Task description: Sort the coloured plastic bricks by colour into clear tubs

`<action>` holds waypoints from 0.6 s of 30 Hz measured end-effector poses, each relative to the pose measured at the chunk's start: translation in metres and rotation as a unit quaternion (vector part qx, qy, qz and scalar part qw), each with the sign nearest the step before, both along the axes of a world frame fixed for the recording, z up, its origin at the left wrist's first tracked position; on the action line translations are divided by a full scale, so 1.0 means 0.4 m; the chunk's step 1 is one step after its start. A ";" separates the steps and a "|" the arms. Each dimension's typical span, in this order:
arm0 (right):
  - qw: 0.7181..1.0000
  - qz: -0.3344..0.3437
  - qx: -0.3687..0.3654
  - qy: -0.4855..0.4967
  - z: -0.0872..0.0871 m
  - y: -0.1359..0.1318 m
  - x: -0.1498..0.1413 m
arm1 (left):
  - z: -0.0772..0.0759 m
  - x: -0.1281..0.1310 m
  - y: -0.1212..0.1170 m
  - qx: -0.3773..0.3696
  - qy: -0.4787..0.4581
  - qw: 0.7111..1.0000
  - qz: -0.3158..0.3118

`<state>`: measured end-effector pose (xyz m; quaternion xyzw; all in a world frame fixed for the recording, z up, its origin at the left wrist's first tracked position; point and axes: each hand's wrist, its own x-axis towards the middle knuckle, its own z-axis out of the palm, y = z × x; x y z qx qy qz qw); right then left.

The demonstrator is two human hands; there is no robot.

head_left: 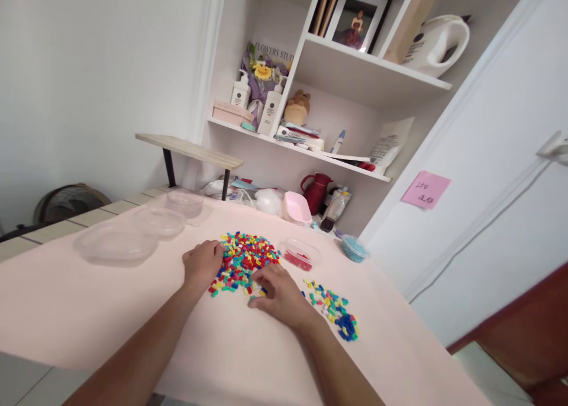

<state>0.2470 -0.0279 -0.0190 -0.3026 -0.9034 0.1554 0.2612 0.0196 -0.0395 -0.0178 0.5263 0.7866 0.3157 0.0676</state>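
A pile of small coloured plastic bricks (248, 252) is spread on the pink tabletop in front of me. My left hand (204, 264) rests against the pile's left edge, its fingers curled in; whatever they may hold is hidden. Over the front right of the pile is my right hand (279, 293), thumb and fingers apart, with loose bricks just beyond the fingertips. A clear container with red bricks (298, 259) stands behind the right hand. To the right of that hand lies a smaller group of blue, green and yellow bricks (335, 311).
Clear plastic containers (118, 243) line the table's left side. A tub of light blue pieces (354, 249) sits near the right edge. At the back are a pink tray (297, 208), a red jug (316, 194) and a bottle (336, 209), below the shelves (337, 65).
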 end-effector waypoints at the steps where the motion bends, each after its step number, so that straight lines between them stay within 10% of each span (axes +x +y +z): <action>1: 1.000 0.005 0.009 -0.012 -0.001 0.000 -0.001 | 0.000 0.000 0.000 0.000 0.000 1.000 0.000; 18: 0.996 -0.012 0.042 -0.072 0.012 0.006 0.022 | 0.002 -0.001 0.002 -0.001 -0.008 1.000 -0.002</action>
